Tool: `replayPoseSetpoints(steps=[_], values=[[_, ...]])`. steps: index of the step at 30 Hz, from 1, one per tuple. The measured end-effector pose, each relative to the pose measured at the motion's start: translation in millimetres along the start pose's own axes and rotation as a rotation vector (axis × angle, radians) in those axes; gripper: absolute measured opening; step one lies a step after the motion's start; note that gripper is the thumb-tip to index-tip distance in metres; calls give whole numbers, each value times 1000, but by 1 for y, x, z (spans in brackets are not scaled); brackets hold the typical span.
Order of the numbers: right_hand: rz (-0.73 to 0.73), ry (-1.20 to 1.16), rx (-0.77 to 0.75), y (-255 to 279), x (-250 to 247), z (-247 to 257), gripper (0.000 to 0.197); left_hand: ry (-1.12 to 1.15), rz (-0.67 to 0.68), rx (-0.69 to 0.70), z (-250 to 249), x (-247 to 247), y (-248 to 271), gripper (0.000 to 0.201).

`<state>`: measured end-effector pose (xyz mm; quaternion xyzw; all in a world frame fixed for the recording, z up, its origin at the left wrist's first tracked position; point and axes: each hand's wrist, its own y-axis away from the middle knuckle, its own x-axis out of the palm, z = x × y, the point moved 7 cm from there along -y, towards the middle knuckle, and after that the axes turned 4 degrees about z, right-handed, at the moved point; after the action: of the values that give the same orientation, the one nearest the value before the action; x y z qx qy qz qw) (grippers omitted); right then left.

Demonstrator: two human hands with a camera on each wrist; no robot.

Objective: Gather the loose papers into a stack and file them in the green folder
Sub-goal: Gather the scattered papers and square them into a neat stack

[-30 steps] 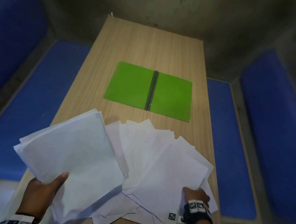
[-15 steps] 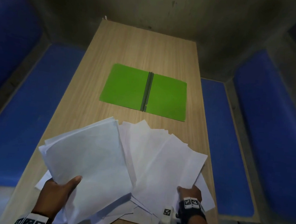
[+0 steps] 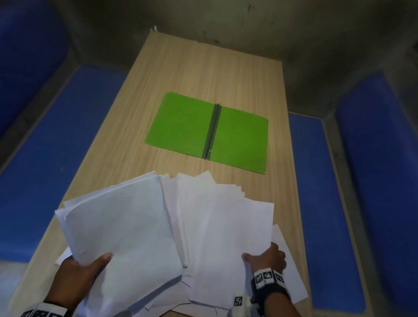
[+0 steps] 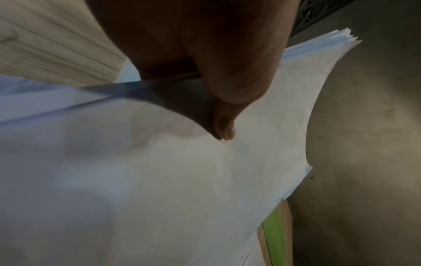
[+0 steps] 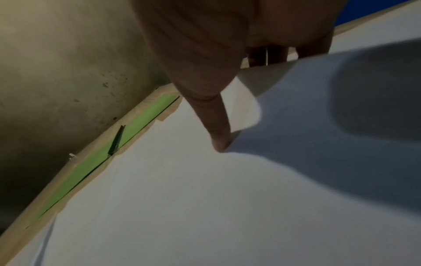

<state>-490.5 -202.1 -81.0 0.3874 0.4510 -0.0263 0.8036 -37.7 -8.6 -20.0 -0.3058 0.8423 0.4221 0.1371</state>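
Woodgrain table (image 3: 208, 72) | left hand (image 3: 78, 277) grips paper stack (image 3: 125, 226) | right hand (image 3: 268, 258) pinches sheets (image 3: 235, 233)

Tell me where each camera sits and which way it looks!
Head: worn on the head, looking forward and down at the table, the green folder and the papers; both hands show, left hand and right hand.
Left wrist: on the left wrist, looking along the thumb pressing a held bundle of papers.
Right wrist: on the right wrist, looking along the thumb, which presses a sheet whose edge curls over the fingers.
Shared: all three views show the papers and the green folder.
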Motion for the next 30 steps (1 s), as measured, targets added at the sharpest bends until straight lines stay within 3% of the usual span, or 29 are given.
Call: replayPoseSetpoints(steps=[2, 6, 7, 10, 12, 16, 20, 24, 27, 30], values=[[29, -126, 15, 2, 6, 9, 75, 11, 8, 10, -1, 4, 0, 73], [143, -218, -22, -4, 16, 15, 18, 20, 35, 23, 1, 13, -5, 55], [164, -231, -31, -5, 16, 13, 13, 13, 40, 20, 2, 15, -6, 51], [203, -332, -110, 0, 10, 15, 14, 7, 56, 36, 2, 19, -8, 43], [222, -395, -161, 6, 0, 12, 31, 6, 65, 49, 0, 19, -8, 39], [95, -614, -173, 18, -45, -4, 56, 31, 49, 60, -1, 13, -10, 32], [22, -675, -139, 15, -75, -32, 54, 78, 47, 76, -3, 7, -14, 32], [77, -862, -160, 14, -85, -43, 39, 117, 73, 72, 3, 9, -23, 54], [130, -1005, -203, 17, -87, -38, 27, 143, 113, 49, 9, 18, -31, 42], [198, -1150, -214, 29, -90, -23, 31, 142, 148, 52, 12, 30, -38, 34]])
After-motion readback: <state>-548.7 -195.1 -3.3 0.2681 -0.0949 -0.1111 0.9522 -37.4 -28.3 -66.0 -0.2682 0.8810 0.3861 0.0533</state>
